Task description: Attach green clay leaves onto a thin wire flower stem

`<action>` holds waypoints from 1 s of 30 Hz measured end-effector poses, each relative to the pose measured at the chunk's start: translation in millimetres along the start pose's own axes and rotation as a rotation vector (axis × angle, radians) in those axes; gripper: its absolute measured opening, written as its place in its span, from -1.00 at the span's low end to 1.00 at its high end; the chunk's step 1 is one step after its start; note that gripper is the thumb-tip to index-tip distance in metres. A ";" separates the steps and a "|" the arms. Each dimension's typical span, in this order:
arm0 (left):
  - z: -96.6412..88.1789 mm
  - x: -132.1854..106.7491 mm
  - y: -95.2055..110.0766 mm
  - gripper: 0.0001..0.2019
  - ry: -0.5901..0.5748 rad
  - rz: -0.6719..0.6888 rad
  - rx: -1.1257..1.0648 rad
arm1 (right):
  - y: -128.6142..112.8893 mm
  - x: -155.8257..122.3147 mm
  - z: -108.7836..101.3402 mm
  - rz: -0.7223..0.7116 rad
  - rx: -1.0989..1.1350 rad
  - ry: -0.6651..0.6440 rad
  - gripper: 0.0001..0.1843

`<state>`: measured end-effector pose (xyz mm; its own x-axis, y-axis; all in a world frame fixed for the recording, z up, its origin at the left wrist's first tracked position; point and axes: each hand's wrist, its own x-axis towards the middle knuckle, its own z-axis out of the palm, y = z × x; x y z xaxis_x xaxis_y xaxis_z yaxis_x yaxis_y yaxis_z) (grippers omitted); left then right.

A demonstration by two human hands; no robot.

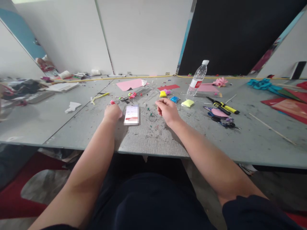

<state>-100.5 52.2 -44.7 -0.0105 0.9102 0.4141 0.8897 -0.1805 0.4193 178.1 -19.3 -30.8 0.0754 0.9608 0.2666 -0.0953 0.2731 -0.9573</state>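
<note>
My left hand rests low over the table with its fingers curled away from me. A small pinkish-red piece shows just past its fingers; whether the hand grips it is hidden. To its right lies a phone with a lit screen. My right hand is closed in a pinch above the table, and what is between its fingertips is too small to name. Near it on the tabletop are a thin wire loop and small green bits.
Behind the hands lie pink paper, a red strip and yellow, blue and pale-yellow packets. A water bottle stands farther back. Black-and-yellow pliers lie right, near a thin stick.
</note>
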 end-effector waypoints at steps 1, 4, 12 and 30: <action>-2.0 0.1 2.7 -0.70 -0.010 -0.076 0.044 | -0.1 -0.1 0.0 0.002 0.002 -0.001 -0.77; -12.7 -2.5 19.4 -0.86 0.004 -0.209 0.136 | -1.0 -0.6 0.2 0.006 0.005 0.005 -0.79; -7.7 -32.2 88.0 -0.72 0.172 0.284 -0.316 | 6.7 1.2 0.2 -0.125 -0.211 -0.003 -0.85; -0.6 -47.9 108.9 -0.85 -0.021 0.570 -0.373 | 1.1 -4.9 -1.9 -0.335 -0.465 -0.112 -0.78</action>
<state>-3.4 -11.2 -18.3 0.4258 0.6407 0.6389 0.5366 -0.7473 0.3918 179.5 -23.8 -33.4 -0.0813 0.8314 0.5497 0.3633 0.5383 -0.7605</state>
